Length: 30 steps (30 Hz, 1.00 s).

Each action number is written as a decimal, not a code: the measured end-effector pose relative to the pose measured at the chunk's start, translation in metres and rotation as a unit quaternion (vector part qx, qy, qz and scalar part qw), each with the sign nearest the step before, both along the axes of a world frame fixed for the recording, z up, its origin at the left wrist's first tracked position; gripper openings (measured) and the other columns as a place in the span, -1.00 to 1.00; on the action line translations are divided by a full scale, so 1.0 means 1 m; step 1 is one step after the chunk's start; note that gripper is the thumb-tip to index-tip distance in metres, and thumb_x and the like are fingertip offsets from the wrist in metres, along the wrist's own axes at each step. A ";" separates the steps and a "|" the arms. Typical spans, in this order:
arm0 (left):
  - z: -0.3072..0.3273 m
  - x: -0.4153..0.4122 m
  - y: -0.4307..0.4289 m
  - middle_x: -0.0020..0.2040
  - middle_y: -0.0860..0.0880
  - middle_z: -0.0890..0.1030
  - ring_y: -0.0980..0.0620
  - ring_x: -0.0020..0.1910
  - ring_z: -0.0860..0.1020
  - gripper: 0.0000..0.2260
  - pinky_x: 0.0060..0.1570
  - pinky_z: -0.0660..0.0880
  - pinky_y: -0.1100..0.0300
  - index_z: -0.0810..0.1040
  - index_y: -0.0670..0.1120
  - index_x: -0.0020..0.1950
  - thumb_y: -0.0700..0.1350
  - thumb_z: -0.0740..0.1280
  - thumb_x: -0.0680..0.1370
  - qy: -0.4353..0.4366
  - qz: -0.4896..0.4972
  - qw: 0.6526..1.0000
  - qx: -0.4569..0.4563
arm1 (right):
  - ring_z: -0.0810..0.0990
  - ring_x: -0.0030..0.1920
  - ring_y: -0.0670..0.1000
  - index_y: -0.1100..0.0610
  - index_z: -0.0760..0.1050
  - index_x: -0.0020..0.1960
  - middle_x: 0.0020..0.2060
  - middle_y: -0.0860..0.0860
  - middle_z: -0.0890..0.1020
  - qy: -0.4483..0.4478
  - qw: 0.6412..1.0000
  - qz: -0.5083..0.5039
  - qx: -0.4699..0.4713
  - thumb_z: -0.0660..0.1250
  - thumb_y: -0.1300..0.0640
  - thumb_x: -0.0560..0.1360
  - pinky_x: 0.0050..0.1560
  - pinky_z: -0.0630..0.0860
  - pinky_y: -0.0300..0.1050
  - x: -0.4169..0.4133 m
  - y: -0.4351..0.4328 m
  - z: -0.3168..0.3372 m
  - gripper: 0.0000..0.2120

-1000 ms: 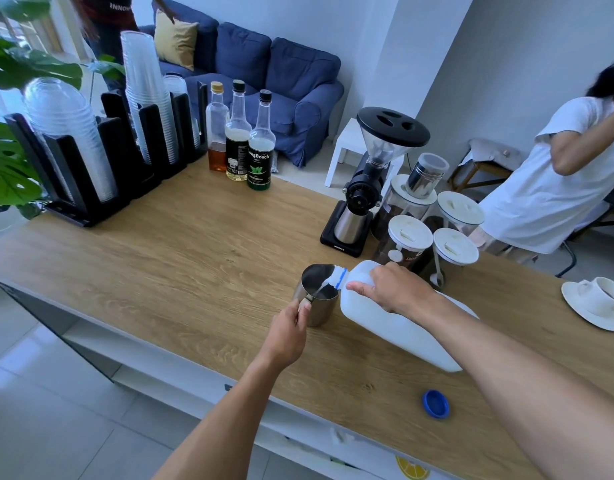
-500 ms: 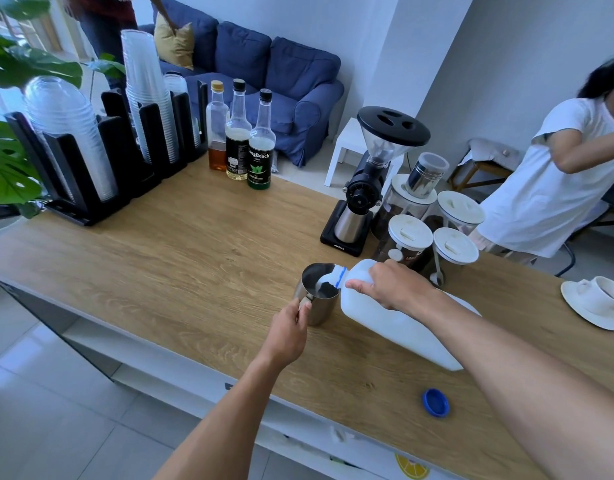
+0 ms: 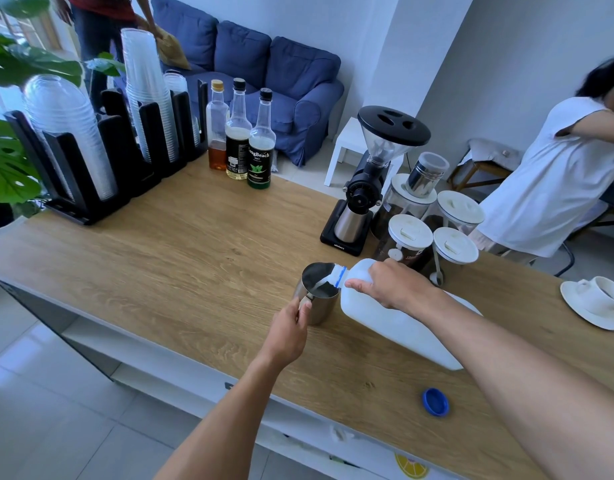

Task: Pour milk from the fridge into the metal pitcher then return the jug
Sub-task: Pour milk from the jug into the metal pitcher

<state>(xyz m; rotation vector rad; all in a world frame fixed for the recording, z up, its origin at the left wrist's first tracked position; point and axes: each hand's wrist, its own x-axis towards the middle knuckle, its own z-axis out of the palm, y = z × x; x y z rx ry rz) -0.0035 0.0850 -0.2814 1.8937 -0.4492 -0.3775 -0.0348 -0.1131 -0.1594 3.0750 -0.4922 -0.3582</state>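
Note:
A small metal pitcher [image 3: 321, 308] stands on the wooden counter [image 3: 194, 258], with white milk showing inside it. My left hand [image 3: 287, 332] grips its handle from the near side. A white plastic milk jug [image 3: 402, 327] is tipped to the left, its open neck over the pitcher's rim and a stream of milk running in. My right hand [image 3: 390, 284] holds the jug near its neck. The jug's blue cap [image 3: 435, 402] lies loose on the counter near the front edge.
A black coffee grinder [image 3: 367, 188] and several white-lidded jars [image 3: 411, 237] stand just behind the jug. Three syrup bottles [image 3: 241, 140] and a rack of plastic cups [image 3: 91, 150] fill the back left. A cup on a saucer [image 3: 596, 303] sits far right. Two people stand beyond the counter.
The jug stays tipped over the pitcher and more milk shows inside it. Both hands hold their places. The person at back left has bent toward the sofa cushion.

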 end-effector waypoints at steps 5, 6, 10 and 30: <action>-0.002 0.000 0.000 -0.33 0.04 0.42 0.13 -0.36 0.34 -0.70 -0.31 0.32 0.21 0.54 -0.17 0.09 -0.02 0.10 0.71 0.003 0.002 1.000 -0.005 | 0.32 -0.47 -0.03 0.11 0.25 -0.38 -0.39 0.01 0.37 0.004 1.000 0.002 -0.002 0.09 -0.35 0.53 -0.49 0.16 -0.11 -0.001 0.004 0.004 -0.43; -0.002 0.000 -0.001 -0.32 0.03 0.44 0.13 -0.35 0.35 -0.70 -0.30 0.33 0.20 0.54 -0.18 0.10 -0.02 0.10 0.71 0.004 0.003 1.000 -0.007 | 0.31 -0.47 -0.03 0.11 0.25 -0.39 -0.40 0.01 0.38 0.004 1.000 0.002 -0.002 0.09 -0.34 0.53 -0.49 0.15 -0.11 -0.001 0.005 0.005 -0.43; -0.003 0.001 -0.001 -0.20 -0.15 0.58 0.07 -0.24 0.45 -0.68 -0.17 0.45 0.04 0.54 -0.20 0.17 -0.02 0.10 0.71 0.007 0.001 1.000 -0.009 | 0.33 -0.46 -0.03 0.11 0.26 -0.39 -0.37 0.01 0.39 0.013 1.000 0.000 -0.014 0.09 -0.35 0.52 -0.49 0.17 -0.12 0.002 0.007 0.007 -0.42; -0.005 0.001 -0.002 -0.31 -0.01 0.46 0.05 -0.31 0.41 -0.71 -0.12 0.46 -0.09 0.55 -0.19 0.15 -0.04 0.11 0.71 -0.005 0.010 1.000 -0.004 | 0.31 -0.47 -0.02 0.13 0.26 -0.37 -0.41 0.01 0.38 0.014 1.000 0.000 -0.008 0.09 -0.36 0.52 -0.49 0.16 -0.11 0.001 0.008 0.008 -0.42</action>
